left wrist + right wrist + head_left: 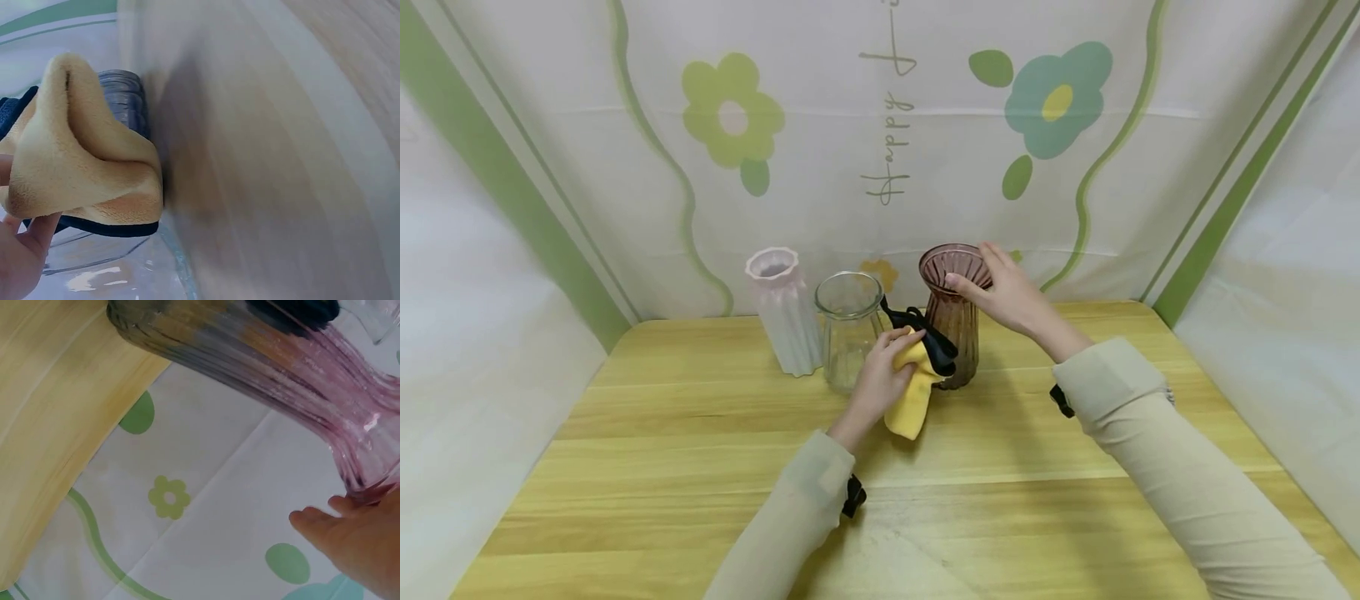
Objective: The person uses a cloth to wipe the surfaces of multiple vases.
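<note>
Head view: the pink vase (952, 321), standing at the table's (700, 467) back, is steadied at its rim by the right hand (1011, 296); the yellow cloth (913, 392), clutched in the left hand (880, 379), is best pressed evenly along the ribs.

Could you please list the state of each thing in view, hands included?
Pink glass vase: upright, held at the rim, being wiped.
Yellow cloth: bunched, pressed against the pink vase.
Clear glass vase: upright, empty.
White ribbed vase: upright, untouched.
Left hand: grips the cloth.
Right hand: holds the pink vase's rim.
</note>
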`<action>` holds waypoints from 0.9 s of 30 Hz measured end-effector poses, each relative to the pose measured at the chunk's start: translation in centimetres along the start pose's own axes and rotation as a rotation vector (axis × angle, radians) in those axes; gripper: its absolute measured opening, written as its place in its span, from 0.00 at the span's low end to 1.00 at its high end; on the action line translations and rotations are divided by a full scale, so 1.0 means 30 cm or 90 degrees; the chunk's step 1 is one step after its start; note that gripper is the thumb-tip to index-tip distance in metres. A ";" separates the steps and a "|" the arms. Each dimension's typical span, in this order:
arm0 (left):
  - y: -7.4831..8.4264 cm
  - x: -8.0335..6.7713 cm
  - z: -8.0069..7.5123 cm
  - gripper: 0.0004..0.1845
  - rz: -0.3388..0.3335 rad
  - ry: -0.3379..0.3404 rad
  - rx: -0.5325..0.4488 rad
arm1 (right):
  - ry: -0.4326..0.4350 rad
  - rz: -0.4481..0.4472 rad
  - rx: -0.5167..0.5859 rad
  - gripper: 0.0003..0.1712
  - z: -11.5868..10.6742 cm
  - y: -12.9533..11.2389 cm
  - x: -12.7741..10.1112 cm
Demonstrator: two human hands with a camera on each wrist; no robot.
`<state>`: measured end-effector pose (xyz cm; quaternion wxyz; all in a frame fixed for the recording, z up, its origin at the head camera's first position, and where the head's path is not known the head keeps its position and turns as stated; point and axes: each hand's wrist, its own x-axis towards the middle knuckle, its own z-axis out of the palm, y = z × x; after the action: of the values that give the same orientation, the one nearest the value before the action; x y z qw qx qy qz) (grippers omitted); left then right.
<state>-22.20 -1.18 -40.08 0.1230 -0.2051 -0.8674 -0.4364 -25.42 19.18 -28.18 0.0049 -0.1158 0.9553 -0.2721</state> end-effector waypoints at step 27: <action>0.070 0.046 -0.001 0.23 0.000 0.057 -0.008 | 0.001 0.033 -0.049 0.64 0.011 -0.036 -0.028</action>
<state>-22.44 0.25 -38.03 0.1603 -0.1866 -0.8583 -0.4504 -24.33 18.31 -27.93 0.0065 -0.0909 0.9676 -0.2353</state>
